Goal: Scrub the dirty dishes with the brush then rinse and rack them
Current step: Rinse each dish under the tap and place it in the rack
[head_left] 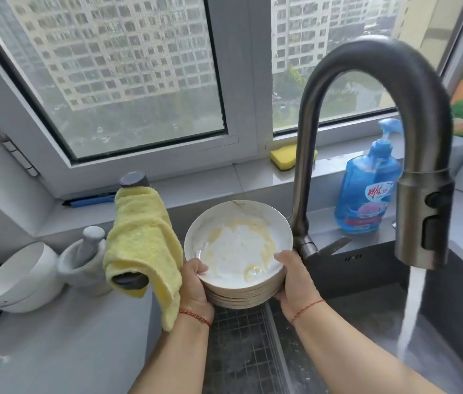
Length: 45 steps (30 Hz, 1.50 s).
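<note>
A stack of several white plates (238, 251) is held up above the sink's left part. The top plate is smeared with yellowish residue and white foam. My left hand (194, 288) grips the stack's left rim, thumb over the edge. My right hand (295, 280) grips the right rim the same way. To the right, the dark gooseneck faucet (423, 217) pours a stream of water (412, 311) into the sink basin (366, 322). No brush is in view.
A yellow cloth (142, 243) hangs on a dark fixture left of the plates. White bowls (22, 277) and a mortar with pestle (85, 257) stand on the left counter. A blue soap bottle (366, 194) and yellow sponge (285, 157) sit on the window ledge. A grid rack (241, 351) lies under the plates.
</note>
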Tool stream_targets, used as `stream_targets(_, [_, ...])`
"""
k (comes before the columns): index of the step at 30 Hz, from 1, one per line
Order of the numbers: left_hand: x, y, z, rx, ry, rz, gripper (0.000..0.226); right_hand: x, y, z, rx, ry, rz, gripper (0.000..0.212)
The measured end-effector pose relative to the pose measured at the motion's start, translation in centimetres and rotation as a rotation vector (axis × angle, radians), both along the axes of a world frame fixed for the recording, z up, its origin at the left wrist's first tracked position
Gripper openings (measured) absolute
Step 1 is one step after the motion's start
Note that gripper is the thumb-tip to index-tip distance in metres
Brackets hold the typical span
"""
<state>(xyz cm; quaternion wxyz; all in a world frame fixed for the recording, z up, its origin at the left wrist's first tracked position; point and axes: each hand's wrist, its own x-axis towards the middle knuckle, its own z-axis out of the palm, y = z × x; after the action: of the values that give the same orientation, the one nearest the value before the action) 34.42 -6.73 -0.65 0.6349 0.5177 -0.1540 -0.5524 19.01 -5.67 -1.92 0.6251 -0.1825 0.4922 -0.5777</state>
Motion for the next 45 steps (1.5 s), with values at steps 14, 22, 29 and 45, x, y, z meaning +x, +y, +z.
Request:
stream_targets(14, [-3.3, 12.7, 0.5, -0.013, 0.114, -0.29, 0.073, -6.6, 13.1, -0.3, -0.063, -0.081, 0.121, 0.068])
stream_targets(22, [-9.7, 16.4, -1.2, -0.028, 0.016, -0.449, 0.098, -16.4, 16.8, 2.5, 0.05, -0.175, 0.205, 0.044])
stream_targets(29, [-16.2, 18.0, -5.7, 0.095, 0.239, -0.567, 0.097, -24.4, 16.0, -1.5, 0.284, 0.068, 0.385, 0.069])
stream_targets(45, [-19.3, 17.7, -14.4, 0.403, 0.229, -0.364, 0.106, -27.4, 13.0, -12.9, 0.438, 0.036, 0.601, 0.084])
